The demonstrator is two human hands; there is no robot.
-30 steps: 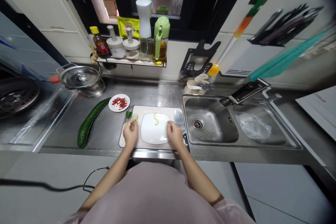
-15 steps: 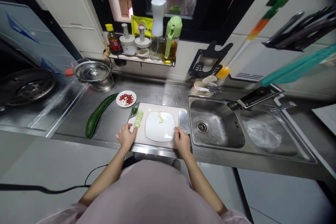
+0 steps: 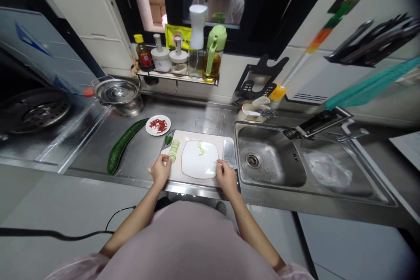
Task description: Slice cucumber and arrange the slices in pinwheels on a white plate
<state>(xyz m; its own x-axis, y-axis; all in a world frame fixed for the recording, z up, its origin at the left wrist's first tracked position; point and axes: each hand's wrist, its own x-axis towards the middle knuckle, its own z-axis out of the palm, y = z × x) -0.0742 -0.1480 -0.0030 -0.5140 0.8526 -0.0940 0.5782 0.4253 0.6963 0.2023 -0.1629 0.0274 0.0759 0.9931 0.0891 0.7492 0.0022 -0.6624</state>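
Note:
A white square plate [image 3: 200, 166] lies on the pale cutting board [image 3: 176, 173], with a few cucumber slices [image 3: 200, 148] near its far edge. My right hand [image 3: 227, 178] is closed at the plate's right rim, thumb and fingers against it. On the board's left side runs a row of overlapping cucumber slices [image 3: 175, 147]. My left hand [image 3: 160, 171] has its thumb and fingers drawn together at the near end of this row, on the lowest slice. A cleaver [image 3: 229, 150] rests along the board's right side, its handle partly behind my right hand. A cucumber end [image 3: 168, 140] sits at the board's far left corner.
Left of the board lie a whole cucumber [image 3: 123, 146] and a small plate [image 3: 148, 130] of chopped red pieces. A lidded steel pot [image 3: 127, 107] stands behind them. A double sink [image 3: 274, 175] is on the right. Bottles and jars fill a wall rack [image 3: 183, 79].
My left hand's fingers have drawn closer together at the near end of the slice row. My right hand stays at the plate's rim. The camera view has shifted slightly.

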